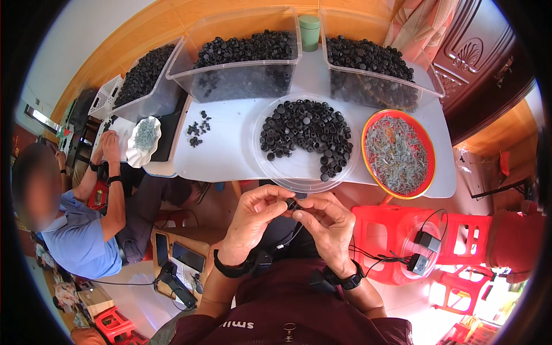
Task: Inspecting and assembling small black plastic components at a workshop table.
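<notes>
In front of my body, just off the table's near edge, both hands meet at a small black plastic part [292, 204]. My left hand [253, 221] pinches it between thumb and fingertips from one side. On the other side, the thumb and fingers of my right hand [329, 221] close on the same part. Its exact shape is mostly covered by the fingertips. Beyond the hands lies a clear round plastic tray [265, 171] with many black round caps [305, 129]. A red bowl with a yellow rim [430, 183], full of thin silvery metal pins or screws [397, 152], stands to its right.
Clear bins of black parts [247, 83] [374, 92] [144, 98] line the back, beside a green canister [309, 33]. Loose black pieces [198, 127] lie on the white table [221, 158]. A co-worker [86, 230] sits left by a white dish [141, 155]. Red stools [374, 230] stand right.
</notes>
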`<action>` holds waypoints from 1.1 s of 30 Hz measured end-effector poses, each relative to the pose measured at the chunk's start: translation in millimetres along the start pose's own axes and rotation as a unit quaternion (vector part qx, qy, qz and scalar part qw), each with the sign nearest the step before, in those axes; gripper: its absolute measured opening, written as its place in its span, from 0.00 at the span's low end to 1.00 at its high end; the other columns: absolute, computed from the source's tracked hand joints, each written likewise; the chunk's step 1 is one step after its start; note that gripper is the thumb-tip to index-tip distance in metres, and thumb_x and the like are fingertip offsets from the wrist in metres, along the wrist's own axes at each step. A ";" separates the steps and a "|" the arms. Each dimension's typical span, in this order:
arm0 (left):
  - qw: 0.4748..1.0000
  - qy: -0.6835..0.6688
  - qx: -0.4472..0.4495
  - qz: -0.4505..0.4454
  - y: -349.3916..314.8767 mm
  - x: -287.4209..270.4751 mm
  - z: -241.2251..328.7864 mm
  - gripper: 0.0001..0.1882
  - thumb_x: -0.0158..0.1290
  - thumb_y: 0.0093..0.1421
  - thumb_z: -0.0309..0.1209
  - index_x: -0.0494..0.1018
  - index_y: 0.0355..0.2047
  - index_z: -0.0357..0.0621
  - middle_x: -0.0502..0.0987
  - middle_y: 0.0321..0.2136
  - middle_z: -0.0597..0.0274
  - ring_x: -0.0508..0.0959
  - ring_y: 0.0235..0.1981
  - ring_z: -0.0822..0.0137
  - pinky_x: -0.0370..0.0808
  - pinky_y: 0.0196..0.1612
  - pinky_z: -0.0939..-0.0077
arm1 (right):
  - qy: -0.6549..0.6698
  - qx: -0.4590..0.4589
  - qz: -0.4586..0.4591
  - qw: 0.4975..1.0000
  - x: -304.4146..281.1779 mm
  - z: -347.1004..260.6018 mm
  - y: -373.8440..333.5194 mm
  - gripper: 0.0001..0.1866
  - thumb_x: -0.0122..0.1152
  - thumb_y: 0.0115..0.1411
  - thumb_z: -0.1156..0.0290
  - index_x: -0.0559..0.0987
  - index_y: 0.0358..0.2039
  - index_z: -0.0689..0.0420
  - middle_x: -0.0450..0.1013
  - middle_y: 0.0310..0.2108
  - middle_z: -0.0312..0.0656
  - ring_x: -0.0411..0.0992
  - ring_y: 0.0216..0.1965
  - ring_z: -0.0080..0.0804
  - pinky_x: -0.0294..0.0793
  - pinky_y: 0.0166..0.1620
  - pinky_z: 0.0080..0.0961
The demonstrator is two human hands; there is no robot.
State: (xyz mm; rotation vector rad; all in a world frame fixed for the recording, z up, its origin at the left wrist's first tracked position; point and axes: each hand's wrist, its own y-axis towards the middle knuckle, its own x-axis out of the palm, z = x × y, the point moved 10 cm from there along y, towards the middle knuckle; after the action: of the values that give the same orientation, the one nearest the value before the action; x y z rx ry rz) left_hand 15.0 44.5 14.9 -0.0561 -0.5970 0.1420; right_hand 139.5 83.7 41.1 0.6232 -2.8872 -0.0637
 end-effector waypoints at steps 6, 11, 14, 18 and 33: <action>0.999 0.039 0.015 0.005 0.4 -0.7 2.4 0.10 0.51 0.56 0.18 0.73 0.40 0.34 0.76 0.37 0.59 0.75 0.35 0.74 0.74 0.41 0.78 | 0.000 0.002 0.011 1.000 0.8 1.5 0.3 0.11 0.63 0.48 0.85 0.77 0.34 0.65 0.71 0.34 0.39 0.74 0.36 0.25 0.76 0.40 0.19; 0.999 0.047 0.021 0.002 -0.3 0.1 2.8 0.10 0.51 0.55 0.18 0.73 0.39 0.33 0.76 0.37 0.57 0.75 0.35 0.74 0.74 0.42 0.79 | -0.003 -0.001 0.023 1.000 -1.3 4.9 -0.8 0.12 0.65 0.46 0.84 0.77 0.33 0.65 0.72 0.33 0.39 0.74 0.34 0.24 0.76 0.37 0.18; 0.998 0.065 0.024 0.005 -1.5 -1.9 2.1 0.11 0.51 0.55 0.17 0.73 0.40 0.33 0.76 0.37 0.57 0.75 0.36 0.74 0.73 0.42 0.79 | -0.043 -0.041 0.025 0.998 -0.3 -2.9 -1.3 0.11 0.66 0.45 0.83 0.78 0.32 0.64 0.72 0.32 0.39 0.73 0.33 0.23 0.76 0.35 0.17; 0.998 0.048 0.042 0.007 -3.0 -1.3 5.4 0.11 0.50 0.55 0.16 0.73 0.39 0.33 0.76 0.37 0.57 0.75 0.37 0.74 0.72 0.43 0.80 | -0.081 -0.090 0.039 0.992 -0.5 -11.5 -2.9 0.11 0.67 0.44 0.84 0.79 0.30 0.62 0.72 0.32 0.38 0.72 0.31 0.23 0.74 0.35 0.16; 0.999 0.032 0.037 0.007 -6.4 -2.9 1.7 0.12 0.50 0.55 0.16 0.72 0.40 0.33 0.75 0.39 0.52 0.75 0.40 0.69 0.73 0.44 0.78 | -0.035 -0.094 0.062 0.993 -4.6 -3.3 -4.9 0.10 0.67 0.43 0.84 0.78 0.27 0.63 0.74 0.29 0.40 0.73 0.31 0.26 0.72 0.35 0.20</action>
State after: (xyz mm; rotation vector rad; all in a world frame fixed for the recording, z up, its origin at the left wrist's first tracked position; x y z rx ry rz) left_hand 12.4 37.7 15.3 0.0078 -0.5276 0.1755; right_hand 146.2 81.2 43.2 0.4151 -2.9340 -0.3410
